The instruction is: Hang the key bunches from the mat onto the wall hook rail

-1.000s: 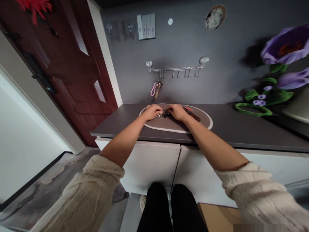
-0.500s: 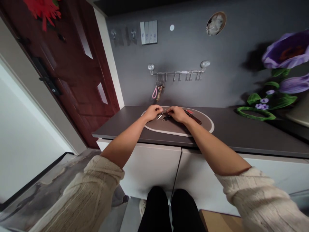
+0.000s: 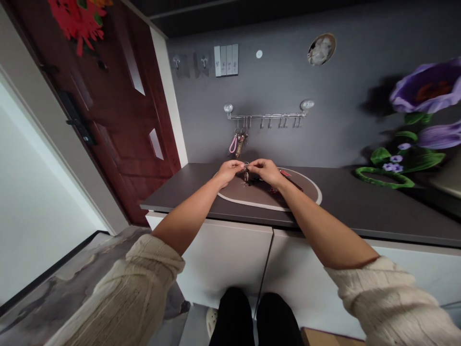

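We held the keys point(image 3: 246, 173) between both hands, just above the mat point(image 3: 309, 194) on the worktop point(image 3: 360, 206). Our left hand point(image 3: 228, 171) and right hand point(image 3: 265, 170) were each pinched on the ring from its own side, fingertips nearly touching. The grip looked thin to us. With only fingertips on a small ring, the bunch could slip and fall to the mat, perhaps knocking the red-tagged key point(image 3: 284, 173) lying there.

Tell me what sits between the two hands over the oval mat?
A small bunch of keys hangs there, pinched by the left hand and the right hand, as the head view shows.
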`<state>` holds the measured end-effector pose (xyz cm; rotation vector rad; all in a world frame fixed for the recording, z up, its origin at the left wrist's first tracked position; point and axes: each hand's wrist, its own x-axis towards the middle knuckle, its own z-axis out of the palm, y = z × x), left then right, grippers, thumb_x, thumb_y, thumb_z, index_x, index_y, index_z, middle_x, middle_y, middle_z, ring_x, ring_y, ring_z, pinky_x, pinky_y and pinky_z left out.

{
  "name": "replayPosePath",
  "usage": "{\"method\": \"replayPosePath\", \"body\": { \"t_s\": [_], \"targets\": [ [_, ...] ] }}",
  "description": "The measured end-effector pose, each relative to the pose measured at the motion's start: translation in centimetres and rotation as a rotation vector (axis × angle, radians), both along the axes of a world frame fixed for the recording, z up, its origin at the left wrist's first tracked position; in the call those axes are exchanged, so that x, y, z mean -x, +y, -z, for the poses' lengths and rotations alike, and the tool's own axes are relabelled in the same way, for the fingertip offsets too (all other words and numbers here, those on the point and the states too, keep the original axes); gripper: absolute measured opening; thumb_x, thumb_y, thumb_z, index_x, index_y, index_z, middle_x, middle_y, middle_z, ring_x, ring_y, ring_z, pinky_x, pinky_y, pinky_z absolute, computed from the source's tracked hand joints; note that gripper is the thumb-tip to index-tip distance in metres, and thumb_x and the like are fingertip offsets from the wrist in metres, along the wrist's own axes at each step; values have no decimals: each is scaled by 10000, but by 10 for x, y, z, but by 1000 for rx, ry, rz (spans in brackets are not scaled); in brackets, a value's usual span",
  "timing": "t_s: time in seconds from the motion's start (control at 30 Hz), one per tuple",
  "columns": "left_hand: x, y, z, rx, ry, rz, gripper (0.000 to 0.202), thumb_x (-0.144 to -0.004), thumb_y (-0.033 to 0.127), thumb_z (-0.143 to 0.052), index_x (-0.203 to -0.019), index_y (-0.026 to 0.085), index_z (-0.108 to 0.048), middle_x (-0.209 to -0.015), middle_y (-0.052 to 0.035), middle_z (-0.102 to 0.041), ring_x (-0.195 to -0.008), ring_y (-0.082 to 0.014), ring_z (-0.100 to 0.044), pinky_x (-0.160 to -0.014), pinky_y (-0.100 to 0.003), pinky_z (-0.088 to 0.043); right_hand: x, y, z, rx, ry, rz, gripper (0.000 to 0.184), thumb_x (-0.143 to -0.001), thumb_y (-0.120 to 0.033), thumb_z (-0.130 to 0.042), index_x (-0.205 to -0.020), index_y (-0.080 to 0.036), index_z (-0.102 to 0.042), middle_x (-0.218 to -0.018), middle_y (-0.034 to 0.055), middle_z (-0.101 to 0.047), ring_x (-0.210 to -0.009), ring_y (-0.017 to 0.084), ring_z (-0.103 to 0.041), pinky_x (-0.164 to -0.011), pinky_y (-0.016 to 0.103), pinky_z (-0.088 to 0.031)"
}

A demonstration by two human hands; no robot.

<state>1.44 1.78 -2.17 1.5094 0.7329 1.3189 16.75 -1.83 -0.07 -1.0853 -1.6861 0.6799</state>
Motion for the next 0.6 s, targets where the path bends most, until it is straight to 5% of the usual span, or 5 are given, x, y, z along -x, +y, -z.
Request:
{"method": "replayPosePath", "body": {
  "t_s": [0.6],
  "targets": [
    [-3,-4,2,-88,74,-13,308,-624,352,-647,-802,101,-639,-737,-50,-650,-656,-115,-551,-703,-271,-420,-5,2,1,-17,115,-48,256,-613,-386,-597,-681,-143,-553,-625,-16,-546,-566,81,-456,-593,232,-370]
  ]
}}
